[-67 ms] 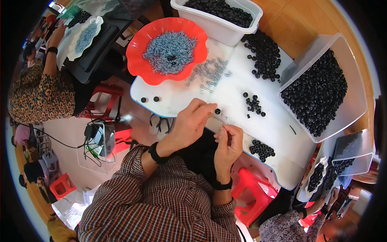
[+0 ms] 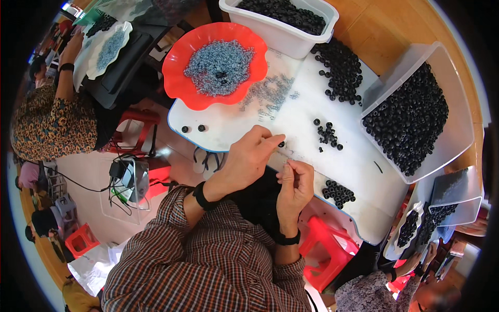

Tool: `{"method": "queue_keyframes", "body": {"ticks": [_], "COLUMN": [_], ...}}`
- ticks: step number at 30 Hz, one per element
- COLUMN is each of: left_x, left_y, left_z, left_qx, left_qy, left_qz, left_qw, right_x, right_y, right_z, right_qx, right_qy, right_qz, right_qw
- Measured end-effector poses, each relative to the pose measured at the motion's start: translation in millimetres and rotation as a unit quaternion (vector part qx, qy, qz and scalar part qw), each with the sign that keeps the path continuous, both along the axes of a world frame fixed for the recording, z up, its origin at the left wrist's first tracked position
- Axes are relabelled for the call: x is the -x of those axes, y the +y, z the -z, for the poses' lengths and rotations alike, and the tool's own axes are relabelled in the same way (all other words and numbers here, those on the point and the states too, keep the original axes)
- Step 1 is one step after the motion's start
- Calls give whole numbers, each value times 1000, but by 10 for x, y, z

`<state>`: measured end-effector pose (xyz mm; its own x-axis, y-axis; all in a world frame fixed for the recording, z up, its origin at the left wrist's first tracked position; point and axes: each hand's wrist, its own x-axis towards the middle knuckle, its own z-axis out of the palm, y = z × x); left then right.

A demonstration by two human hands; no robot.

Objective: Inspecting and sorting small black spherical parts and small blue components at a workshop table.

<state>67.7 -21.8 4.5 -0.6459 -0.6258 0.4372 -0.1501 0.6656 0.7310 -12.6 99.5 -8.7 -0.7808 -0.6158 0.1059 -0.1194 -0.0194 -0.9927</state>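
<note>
My left hand reaches over the near edge of the white table. Its fingertips close on a small black round part, which they partly cover. Beside it, my right hand has thumb and index finger pinched together, the other fingers curled; what they hold is too small to make out. To its right lies a tight cluster of black rings. Farther off is a loose group of small black parts. Two single black round parts sit on the table's left side.
A red scalloped bowl holds small clear-grey pieces, some spilled beside it. A white tub and a tilted translucent bin hold black rings; a pile lies between them. Co-workers sit at left and lower right. A red stool stands nearby.
My left fingertips have moved slightly right, onto the black round part, and now cover some of it. My right hand has hardly moved.
</note>
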Motion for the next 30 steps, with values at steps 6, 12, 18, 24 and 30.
{"method": "queue_keyframes", "body": {"ticks": [6, 12, 18, 24, 30], "left_x": [84, 106, 61, 3, -25], "left_y": [-13, 6, -8, 26, 112], "left_z": [78, 77, 97, 43, 82], "left_qx": [65, 74, 4, -577, -698], "left_qy": [-96, -81, -18, 193, 247], "left_qz": [-2, -16, -2, 159, 201], "left_qw": [993, 994, 1000, 778, 642], "right_x": [-6, 5, 0, 5, -12], "right_y": [0, 6, 20, 77, 130], "right_z": [53, 39, 21, -56, -208], "right_qx": [8, 5, 1, 16, 32], "right_qy": [1, 5, -3, -20, -13], "right_qz": [8, 9, 18, 34, 49], "right_qw": [1000, 1000, 1000, 999, 998]}}
